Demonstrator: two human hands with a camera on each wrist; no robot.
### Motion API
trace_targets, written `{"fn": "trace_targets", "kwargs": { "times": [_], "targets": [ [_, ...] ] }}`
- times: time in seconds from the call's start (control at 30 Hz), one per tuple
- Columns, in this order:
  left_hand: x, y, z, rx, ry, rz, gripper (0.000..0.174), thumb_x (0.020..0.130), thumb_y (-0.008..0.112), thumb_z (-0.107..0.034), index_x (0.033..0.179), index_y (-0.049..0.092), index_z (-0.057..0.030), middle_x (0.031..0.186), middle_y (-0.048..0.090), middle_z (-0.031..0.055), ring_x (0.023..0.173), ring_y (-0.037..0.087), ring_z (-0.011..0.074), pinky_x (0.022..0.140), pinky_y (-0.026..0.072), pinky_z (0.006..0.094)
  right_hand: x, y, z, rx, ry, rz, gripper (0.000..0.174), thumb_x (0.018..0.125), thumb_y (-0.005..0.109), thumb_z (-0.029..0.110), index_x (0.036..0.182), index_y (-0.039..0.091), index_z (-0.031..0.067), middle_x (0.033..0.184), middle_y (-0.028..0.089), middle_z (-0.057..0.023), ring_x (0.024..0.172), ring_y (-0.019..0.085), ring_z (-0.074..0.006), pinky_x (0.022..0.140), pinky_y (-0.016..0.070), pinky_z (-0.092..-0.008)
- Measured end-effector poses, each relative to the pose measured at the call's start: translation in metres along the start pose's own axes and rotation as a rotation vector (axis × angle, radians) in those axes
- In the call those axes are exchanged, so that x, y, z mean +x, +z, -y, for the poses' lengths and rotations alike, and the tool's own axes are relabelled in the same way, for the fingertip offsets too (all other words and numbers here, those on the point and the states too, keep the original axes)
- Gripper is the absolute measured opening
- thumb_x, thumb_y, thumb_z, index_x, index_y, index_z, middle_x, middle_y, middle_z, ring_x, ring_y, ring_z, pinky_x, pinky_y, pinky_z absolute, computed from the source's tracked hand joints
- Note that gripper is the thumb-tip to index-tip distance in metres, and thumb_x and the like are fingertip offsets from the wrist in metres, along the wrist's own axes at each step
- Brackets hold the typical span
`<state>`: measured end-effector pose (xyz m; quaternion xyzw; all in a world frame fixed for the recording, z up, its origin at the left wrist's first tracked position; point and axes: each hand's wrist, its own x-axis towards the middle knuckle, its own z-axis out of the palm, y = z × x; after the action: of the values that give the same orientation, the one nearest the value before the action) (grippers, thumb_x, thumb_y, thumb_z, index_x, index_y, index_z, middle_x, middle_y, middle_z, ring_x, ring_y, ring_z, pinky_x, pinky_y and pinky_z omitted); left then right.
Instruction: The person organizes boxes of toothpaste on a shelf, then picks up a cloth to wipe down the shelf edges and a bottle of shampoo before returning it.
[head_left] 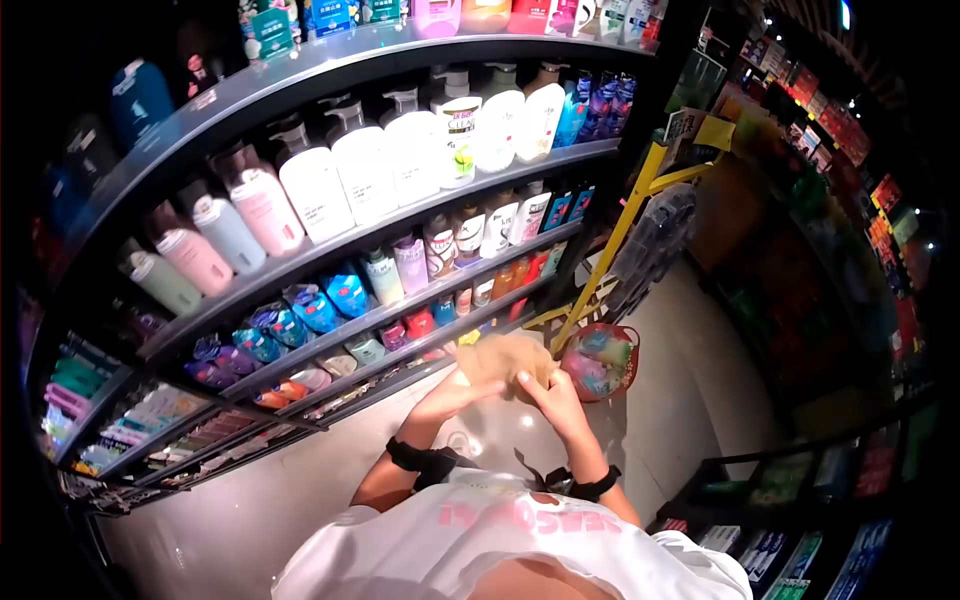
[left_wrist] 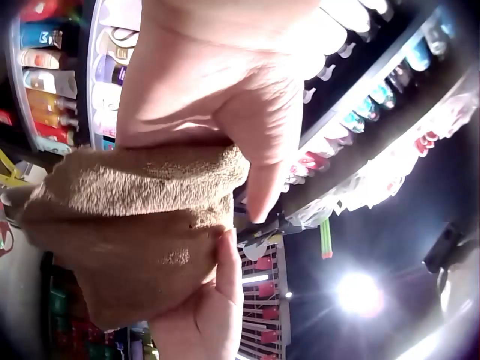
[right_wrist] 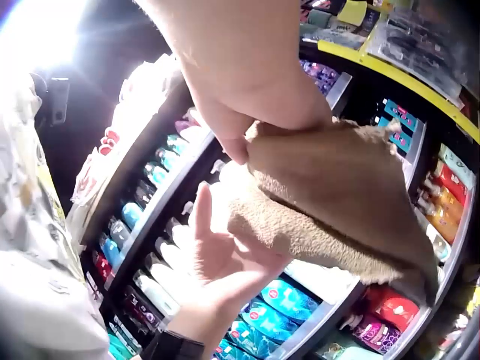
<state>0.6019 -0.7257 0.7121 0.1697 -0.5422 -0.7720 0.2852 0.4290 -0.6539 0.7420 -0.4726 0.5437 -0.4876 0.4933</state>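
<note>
A folded brown cloth (head_left: 503, 358) with a fuzzy, towel-like surface is held out between both hands, above the floor and in front of the shelves. My left hand (head_left: 462, 393) is palm up at one end of the cloth. In the right wrist view its thumb (right_wrist: 202, 214) stands straight and apart from the cloth, while its other fingers are hidden by the cloth. At the opposite end, my right hand (head_left: 556, 398) pinches the edge, thumb lying on top in the left wrist view. Folds of the cloth (left_wrist: 142, 217) hang between the two hands.
Curved shelves (head_left: 350, 235) of pump bottles and refill packs stand ahead and to the left. Beyond the hands, a red basket (head_left: 600, 362) with colourful packs sits on the floor beside a yellow frame (head_left: 622, 230). More stocked shelves (head_left: 800, 480) run along the right.
</note>
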Motion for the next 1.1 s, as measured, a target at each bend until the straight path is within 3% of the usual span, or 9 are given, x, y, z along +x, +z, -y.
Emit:
{"fn": "trace_targets", "kwargs": {
  "times": [0.17,0.27,0.4,0.53,0.67,0.8,0.93,1.07,1.1],
  "targets": [
    [0.063,-0.057,0.012,-0.075,0.246,-0.307,0.037,0.081,0.054,0.002,0.117,0.048,0.0051,0.110,0.057,0.0103,0.101,0.054,0.0153,0.088,0.0421,0.0290,0.068,-0.012,0.010,0.109,-0.027,-0.185,0.027,0.086,0.056,0.025,0.076,0.061,0.0012,0.067,0.054,0.0062,0.059,0.041,-0.0016,0.051,0.0349,-0.0204],
    [0.066,-0.070,-0.018,-0.386,0.277,-0.395,0.033,0.085,0.046,-0.003,0.117,0.046,0.0044,0.108,0.057,0.0132,0.102,0.055,0.0199,0.089,0.0429,0.0306,0.100,-0.023,0.011,0.307,0.023,-0.198,0.024,0.086,0.056,0.024,0.087,0.061,0.0008,0.072,0.059,0.0029,0.055,0.049,-0.0043,0.049,0.0380,-0.0201],
    [0.065,-0.098,-0.025,-0.320,0.274,-0.690,0.028,0.086,0.048,-0.012,0.112,0.046,-0.0021,0.107,0.056,0.0113,0.096,0.057,0.0229,0.084,0.0475,0.0369,0.144,-0.026,0.006,0.600,0.056,-0.210,0.022,0.087,0.053,0.020,0.097,0.058,0.0009,0.086,0.062,-0.0049,0.078,0.058,-0.0129,0.071,0.0456,-0.0255],
    [0.058,-0.115,-0.017,-0.942,0.476,-0.406,0.058,0.082,0.056,-0.016,0.133,0.030,-0.0080,0.128,0.041,0.0138,0.119,0.040,0.0308,0.101,0.0321,0.0453,0.183,-0.035,0.000,0.922,0.011,-0.065,0.022,0.087,0.052,0.020,0.102,0.054,0.0033,0.102,0.058,-0.0088,0.096,0.056,-0.0208,0.085,0.0443,-0.0347],
    [0.086,-0.088,-0.070,-0.280,0.520,-0.506,0.098,0.065,0.074,-0.035,0.138,0.014,-0.0121,0.136,0.030,0.0112,0.127,0.030,0.0272,0.104,0.0248,0.0437,0.215,-0.042,0.029,0.823,-0.167,0.070,0.033,0.085,0.050,0.012,0.115,0.046,-0.0005,0.111,0.055,-0.0121,0.102,0.054,-0.0238,0.090,0.0426,-0.0374],
    [0.145,-0.075,-0.109,0.060,0.750,-0.449,0.102,0.057,0.069,-0.010,0.137,0.006,-0.0040,0.127,0.037,0.0149,0.116,0.040,0.0232,0.096,0.0324,0.0336,0.264,-0.047,0.077,0.372,-0.569,-0.093,0.033,0.081,0.053,0.007,0.112,0.052,-0.0060,0.109,0.058,-0.0127,0.100,0.055,-0.0209,0.089,0.0400,-0.0325],
    [0.202,-0.072,-0.155,1.316,0.783,-0.760,0.065,0.072,0.065,-0.021,0.123,0.033,0.0024,0.102,0.054,0.0217,0.088,0.055,0.0342,0.080,0.0410,0.0418,0.319,-0.048,0.133,-0.259,-1.116,-0.077,0.025,0.074,0.060,0.007,0.097,0.061,-0.0025,0.096,0.061,-0.0159,0.091,0.058,-0.0307,0.083,0.0423,-0.0377],
    [0.248,-0.077,-0.156,1.577,0.573,-1.056,0.047,0.071,0.062,-0.024,0.111,0.051,-0.0005,0.100,0.058,0.0156,0.097,0.053,0.0348,0.094,0.0294,0.0520,0.362,-0.046,0.125,-0.381,-1.079,0.030,0.024,0.076,0.055,0.007,0.098,0.060,-0.0009,0.098,0.059,-0.0170,0.092,0.056,-0.0336,0.084,0.0413,-0.0411],
    [0.252,-0.085,-0.139,1.784,0.664,-1.080,0.050,0.070,0.063,-0.022,0.111,0.049,0.0039,0.100,0.054,0.0214,0.093,0.051,0.0408,0.082,0.0406,0.0452,0.368,-0.049,0.106,-0.510,-1.168,-0.027,0.025,0.077,0.053,0.007,0.100,0.060,-0.0003,0.103,0.058,-0.0176,0.096,0.054,-0.0348,0.087,0.0398,-0.0429]
  ]
}}
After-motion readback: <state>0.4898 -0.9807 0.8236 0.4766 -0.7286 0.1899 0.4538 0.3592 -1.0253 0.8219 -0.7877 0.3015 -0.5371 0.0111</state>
